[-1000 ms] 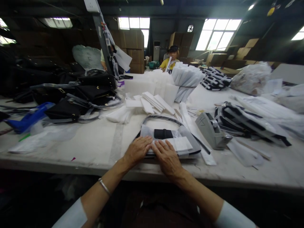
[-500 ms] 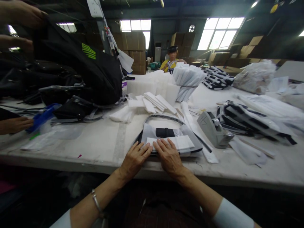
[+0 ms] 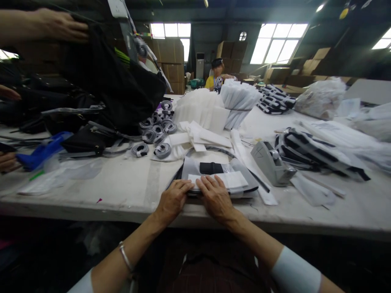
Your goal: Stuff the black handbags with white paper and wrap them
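A flat grey and black bag [image 3: 232, 169] wrapped in white paper lies at the near edge of the worktable [image 3: 128, 183]. My left hand [image 3: 174, 199] presses on its near left corner, fingers bent and together. My right hand [image 3: 216, 197] lies flat on the white paper, fingers stretched out. Neither hand holds anything lifted. A grey strap loops behind the bag.
Another person's hand [image 3: 58, 24] holds up a large black bag [image 3: 122, 85] at the left; rolled grey straps [image 3: 154, 134] lie spilled below it. A grey tape dispenser [image 3: 270, 162] stands right of my bag. White foam sheets [image 3: 204, 110], striped bags [image 3: 317, 152] and a seated person [image 3: 217, 75] are beyond.
The other person's black bag has tipped over the table and several rolled straps have spilled out beside the foam sheets. My hands have barely shifted on the wrapped bag.
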The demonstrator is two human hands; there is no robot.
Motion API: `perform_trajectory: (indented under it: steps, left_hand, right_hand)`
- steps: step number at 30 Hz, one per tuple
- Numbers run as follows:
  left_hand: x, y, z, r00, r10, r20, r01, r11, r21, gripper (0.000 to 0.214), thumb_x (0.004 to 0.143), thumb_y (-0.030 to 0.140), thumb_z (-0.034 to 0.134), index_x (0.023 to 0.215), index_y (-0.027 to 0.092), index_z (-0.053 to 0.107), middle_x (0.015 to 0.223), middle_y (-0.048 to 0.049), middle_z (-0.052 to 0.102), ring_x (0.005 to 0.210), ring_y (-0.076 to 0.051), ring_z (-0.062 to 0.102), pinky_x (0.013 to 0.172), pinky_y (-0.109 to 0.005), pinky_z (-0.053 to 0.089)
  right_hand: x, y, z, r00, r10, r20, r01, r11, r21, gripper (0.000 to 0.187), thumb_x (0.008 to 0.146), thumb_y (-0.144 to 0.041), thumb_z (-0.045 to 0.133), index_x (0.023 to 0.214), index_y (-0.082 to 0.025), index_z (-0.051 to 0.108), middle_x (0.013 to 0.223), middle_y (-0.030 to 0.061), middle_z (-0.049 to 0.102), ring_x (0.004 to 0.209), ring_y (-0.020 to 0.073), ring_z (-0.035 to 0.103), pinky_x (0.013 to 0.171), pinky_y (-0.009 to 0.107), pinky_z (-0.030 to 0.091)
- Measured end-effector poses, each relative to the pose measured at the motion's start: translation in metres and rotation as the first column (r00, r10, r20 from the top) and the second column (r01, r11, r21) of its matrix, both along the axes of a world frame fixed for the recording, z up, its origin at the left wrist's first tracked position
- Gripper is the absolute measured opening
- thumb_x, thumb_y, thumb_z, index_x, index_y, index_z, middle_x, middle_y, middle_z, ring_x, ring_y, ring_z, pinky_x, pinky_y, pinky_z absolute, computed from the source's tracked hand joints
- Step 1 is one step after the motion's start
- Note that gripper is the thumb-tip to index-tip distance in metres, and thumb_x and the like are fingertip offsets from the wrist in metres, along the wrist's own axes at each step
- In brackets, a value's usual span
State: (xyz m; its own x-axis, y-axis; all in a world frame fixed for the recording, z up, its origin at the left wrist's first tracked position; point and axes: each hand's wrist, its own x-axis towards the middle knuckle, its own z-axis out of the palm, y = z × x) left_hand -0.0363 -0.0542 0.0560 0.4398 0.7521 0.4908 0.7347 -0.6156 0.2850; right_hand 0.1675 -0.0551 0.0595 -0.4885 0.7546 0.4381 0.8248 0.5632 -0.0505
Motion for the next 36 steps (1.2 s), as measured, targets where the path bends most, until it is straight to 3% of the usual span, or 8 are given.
perform_trajectory:
  steps: [7, 14, 16, 20, 24, 29, 33, 36]
  left_hand:
    - [0.005, 0.003, -0.004, 0.984, 0.013, 0.180, 0.003, 0.996, -0.090, 0.054, 0.072, -0.004, 0.048, 0.116, 0.024, 0.063, 0.118, -0.0036, 0.064, 0.110, -0.021, 0.056, 0.099, -0.042, 0.051]
    - [0.010, 0.015, 0.005, 0.922, 0.170, 0.348, -0.075, 0.960, -0.271, 0.046, 0.064, -0.003, 0.048, 0.096, 0.021, 0.070, 0.112, -0.0052, 0.061, 0.108, -0.019, 0.061, 0.099, -0.036, 0.051]
    - [0.012, 0.017, 0.010, 0.909, 0.207, 0.363, -0.086, 0.943, -0.323, 0.045, 0.063, -0.003, 0.050, 0.094, 0.021, 0.072, 0.110, -0.0048, 0.061, 0.108, -0.019, 0.062, 0.099, -0.036, 0.051]
    - [0.015, 0.023, 0.024, 0.894, 0.249, 0.371, -0.088, 0.912, -0.400, 0.044, 0.060, -0.003, 0.053, 0.091, 0.021, 0.073, 0.103, -0.0039, 0.063, 0.102, -0.018, 0.064, 0.096, -0.033, 0.052]
    - [0.016, 0.032, 0.039, 0.901, 0.259, 0.348, -0.092, 0.898, -0.430, 0.042, 0.058, -0.003, 0.054, 0.087, 0.021, 0.074, 0.096, -0.0028, 0.065, 0.096, -0.018, 0.065, 0.089, -0.030, 0.053]
    - [0.020, 0.033, 0.053, 0.930, 0.237, 0.282, -0.114, 0.913, -0.392, 0.041, 0.059, -0.003, 0.053, 0.087, 0.020, 0.072, 0.093, -0.0031, 0.066, 0.091, -0.018, 0.066, 0.084, -0.031, 0.055]
    - [0.024, 0.012, 0.058, 0.969, 0.141, 0.202, -0.076, 0.951, -0.300, 0.040, 0.064, 0.001, 0.058, 0.097, 0.021, 0.068, 0.103, -0.0046, 0.068, 0.104, -0.023, 0.062, 0.098, -0.042, 0.050]
    - [0.028, -0.005, 0.052, 0.997, 0.067, -0.026, -0.067, 0.998, -0.008, 0.043, 0.072, 0.009, 0.065, 0.113, 0.019, 0.062, 0.129, -0.0112, 0.062, 0.125, -0.033, 0.051, 0.112, -0.059, 0.031]
  right_hand:
    - [-0.002, 0.000, -0.007, 1.000, -0.009, -0.029, 0.011, 0.998, 0.061, 0.039, 0.095, -0.025, 0.055, 0.134, -0.017, 0.055, 0.133, 0.0123, 0.062, 0.125, 0.0292, 0.051, 0.112, 0.050, 0.028]
    - [0.000, -0.001, -0.008, 0.999, -0.010, -0.040, 0.014, 0.994, 0.107, 0.037, 0.096, -0.022, 0.054, 0.133, -0.016, 0.055, 0.133, 0.0099, 0.062, 0.125, 0.0282, 0.051, 0.112, 0.049, 0.026]
    - [0.001, -0.001, -0.006, 0.999, 0.005, -0.036, -0.002, 0.995, 0.096, 0.044, 0.093, -0.028, 0.060, 0.134, -0.015, 0.053, 0.135, 0.0111, 0.061, 0.127, 0.0292, 0.050, 0.113, 0.050, 0.025]
    - [0.000, -0.001, -0.004, 0.999, 0.021, -0.034, -0.018, 0.997, 0.073, 0.082, 0.074, -0.052, 0.078, 0.137, -0.009, 0.047, 0.135, 0.0178, 0.059, 0.127, 0.0352, 0.049, 0.113, 0.055, 0.023]
    - [-0.001, 0.004, -0.002, 0.999, -0.002, -0.032, 0.005, 0.995, 0.095, 0.086, 0.070, -0.047, 0.083, 0.137, -0.009, 0.045, 0.132, 0.0194, 0.060, 0.125, 0.0359, 0.050, 0.112, 0.056, 0.025]
    - [0.006, 0.011, 0.003, 1.000, 0.014, 0.005, -0.015, 0.989, 0.149, 0.063, 0.081, -0.025, 0.071, 0.137, -0.010, 0.045, 0.129, 0.0173, 0.061, 0.120, 0.0332, 0.053, 0.107, 0.053, 0.032]
    - [0.013, 0.014, 0.007, 0.995, 0.088, 0.038, -0.094, 0.972, 0.213, 0.044, 0.090, -0.017, 0.052, 0.133, -0.010, 0.048, 0.123, 0.0165, 0.064, 0.113, 0.0302, 0.056, 0.103, 0.050, 0.036]
    - [0.012, 0.016, 0.011, 0.992, 0.112, 0.050, -0.121, 0.962, 0.243, 0.035, 0.094, -0.015, 0.043, 0.129, -0.010, 0.050, 0.119, 0.0160, 0.065, 0.109, 0.0286, 0.058, 0.100, 0.049, 0.038]
